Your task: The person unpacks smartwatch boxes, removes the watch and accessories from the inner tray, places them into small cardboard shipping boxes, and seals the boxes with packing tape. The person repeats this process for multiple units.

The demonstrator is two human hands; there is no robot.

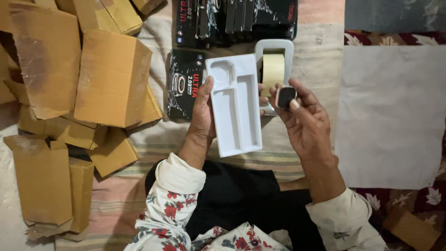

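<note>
Head view: left hand [203, 114] fingers grip white tray [235, 104]; right hand [304, 122] fingers pinch small watch face [285, 96].

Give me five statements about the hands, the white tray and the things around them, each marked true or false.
1. The left hand holds a white moulded tray. True.
2. The right hand holds a pair of scissors. False: it pinches a small square watch body with a dark face.
3. The tray's compartments are full. False: they are empty.
4. Brown cardboard boxes are heaped on the person's left. True.
5. The roll of masking tape lies on the cardboard boxes. False: it sits in a pale dispenser beyond the tray, near the black product boxes.
</note>
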